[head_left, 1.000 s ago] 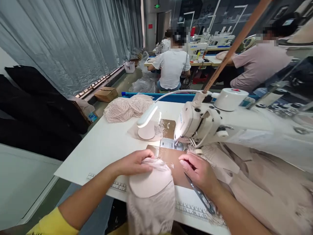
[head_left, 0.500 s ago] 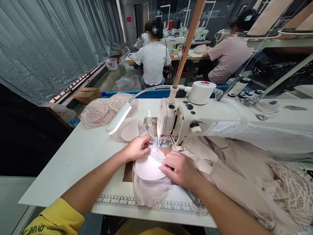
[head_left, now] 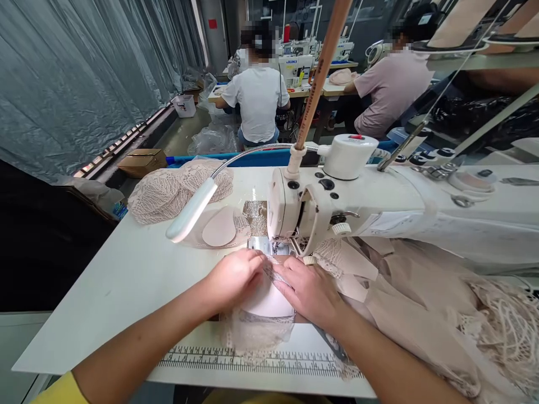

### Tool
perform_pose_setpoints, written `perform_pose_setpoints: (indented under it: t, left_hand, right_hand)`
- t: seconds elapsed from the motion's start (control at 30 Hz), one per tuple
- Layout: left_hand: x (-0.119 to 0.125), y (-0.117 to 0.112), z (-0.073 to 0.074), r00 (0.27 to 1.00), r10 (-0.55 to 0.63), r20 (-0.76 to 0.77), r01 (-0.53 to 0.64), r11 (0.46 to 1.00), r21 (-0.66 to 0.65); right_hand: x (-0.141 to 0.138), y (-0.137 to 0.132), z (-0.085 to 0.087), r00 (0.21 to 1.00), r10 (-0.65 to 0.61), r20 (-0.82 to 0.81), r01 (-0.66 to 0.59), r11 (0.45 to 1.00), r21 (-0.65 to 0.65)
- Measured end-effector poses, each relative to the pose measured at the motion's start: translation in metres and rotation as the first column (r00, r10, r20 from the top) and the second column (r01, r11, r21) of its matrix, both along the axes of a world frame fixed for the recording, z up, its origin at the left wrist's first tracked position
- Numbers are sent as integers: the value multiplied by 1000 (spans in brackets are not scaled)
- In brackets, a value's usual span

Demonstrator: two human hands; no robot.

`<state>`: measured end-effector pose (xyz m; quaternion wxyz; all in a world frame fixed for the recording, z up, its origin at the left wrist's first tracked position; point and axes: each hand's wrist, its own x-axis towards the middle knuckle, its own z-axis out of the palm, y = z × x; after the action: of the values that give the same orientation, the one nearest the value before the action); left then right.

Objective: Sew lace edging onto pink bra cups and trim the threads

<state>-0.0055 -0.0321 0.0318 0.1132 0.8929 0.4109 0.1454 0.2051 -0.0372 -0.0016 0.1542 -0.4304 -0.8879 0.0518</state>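
Note:
A lace-edged piece of fabric with a smooth white cup pad (head_left: 269, 300) lies in front of the sewing machine's presser foot (head_left: 275, 247). My left hand (head_left: 238, 278) is closed, its thumb and fingers pinching the lace at the upper left of the pad. From the right, my right hand (head_left: 309, 289) grips the lace edge with bent fingers, thumb lying along the pad. Both sets of fingertips nearly meet just before the foot. Sheer mesh (head_left: 259, 331) hangs toward me over the printed ruler (head_left: 252, 362). My fingers hide part of the lace.
The white sewing machine (head_left: 345, 196) stands behind my hands, its lamp (head_left: 191, 210) reaching left. Another cup piece (head_left: 219, 227) and a lace pile (head_left: 155, 193) lie on the left. Beige fabric (head_left: 412, 303) heaps at right. Two people sit at machines beyond.
My left hand has come down toward me and its fingertips are closer to my right hand's. The lace edge is now gathered between them. The whole view has shifted slightly.

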Motion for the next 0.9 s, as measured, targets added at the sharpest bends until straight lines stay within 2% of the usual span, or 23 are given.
perform_pose_setpoints:
  t: [0.13, 0.23, 0.37, 0.57, 0.77, 0.9]
  left_hand:
    - [6, -5, -13, 994, -50, -97, 56, 997, 54]
    - [5, 0, -16, 992, -83, -99, 87, 995, 46]
    - [1, 7, -16, 991, -106, -78, 111, 992, 62]
    - [-3, 16, -15, 979, -160, -126, 164, 986, 21]
    - [-7, 31, -4, 966, -223, -127, 222, 975, -23]
    - [-12, 36, 0, 952, -251, -176, 255, 967, 2]
  right_hand:
    - [-1, -1, 1, 1000, -23, -10, 23, 1000, 1]
    - [-2, -1, 4, 999, -52, 12, 52, 999, -11]
    - [-2, 0, 7, 998, -56, 43, 57, 998, -33]
    - [-3, 1, 11, 995, -80, 51, 82, 996, -46]
    - [-7, 2, 14, 988, -133, 81, 139, 988, -67]
    - [-5, 3, 10, 991, -133, 15, 133, 990, -51]
